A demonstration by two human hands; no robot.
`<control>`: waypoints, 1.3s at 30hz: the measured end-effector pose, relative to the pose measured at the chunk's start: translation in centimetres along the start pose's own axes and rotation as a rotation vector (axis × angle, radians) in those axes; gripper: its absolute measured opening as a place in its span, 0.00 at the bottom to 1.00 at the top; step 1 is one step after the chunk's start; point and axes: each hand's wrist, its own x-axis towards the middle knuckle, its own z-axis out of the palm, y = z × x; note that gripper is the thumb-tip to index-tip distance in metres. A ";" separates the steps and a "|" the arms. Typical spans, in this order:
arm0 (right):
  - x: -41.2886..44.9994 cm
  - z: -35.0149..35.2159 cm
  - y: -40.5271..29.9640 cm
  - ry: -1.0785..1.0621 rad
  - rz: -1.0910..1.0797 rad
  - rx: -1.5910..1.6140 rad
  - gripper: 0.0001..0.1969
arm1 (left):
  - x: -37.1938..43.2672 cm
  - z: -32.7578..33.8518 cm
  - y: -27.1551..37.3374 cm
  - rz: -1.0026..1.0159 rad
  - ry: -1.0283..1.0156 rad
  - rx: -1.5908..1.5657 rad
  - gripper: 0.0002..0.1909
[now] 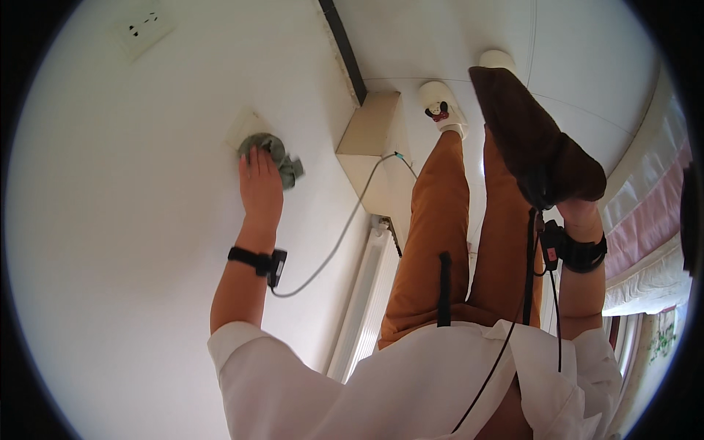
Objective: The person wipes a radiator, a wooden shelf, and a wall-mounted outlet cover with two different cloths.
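My left hand [261, 179] lies flat on a crumpled grey-green cloth [269, 144], pressing it to the white wall [137, 192]. The cloth partly covers a pale wall plate [242, 127], and a loose end of it hangs to the right of my fingers. At the right, a dark brown cloth [520, 115] hangs over my right hand [577, 212], whose fingers are hidden beneath it, so its grip does not show. The brown cloth is in front of my right leg. Each wrist bears a black strap with a small device.
A wall socket [142, 27] is at the upper left. A beige boxed-in corner [371, 148] juts out beside a white radiator [366, 297]. A grey cable [341, 236] runs from my left wrist device past the box. Pink and white fabric [649, 220] hangs at the right.
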 end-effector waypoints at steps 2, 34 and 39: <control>0.2 -0.2 0.2 -0.014 0.038 0.193 0.28 | -1.3 0.2 -0.5 0.007 0.075 -0.076 0.20; -0.2 -0.3 -0.6 0.040 -0.003 -0.189 0.25 | 2.2 -0.2 0.1 -0.106 0.090 -0.046 0.20; 0.9 -0.5 -2.2 0.026 0.065 -0.188 0.24 | -0.6 0.1 0.1 -0.080 0.114 -0.137 0.20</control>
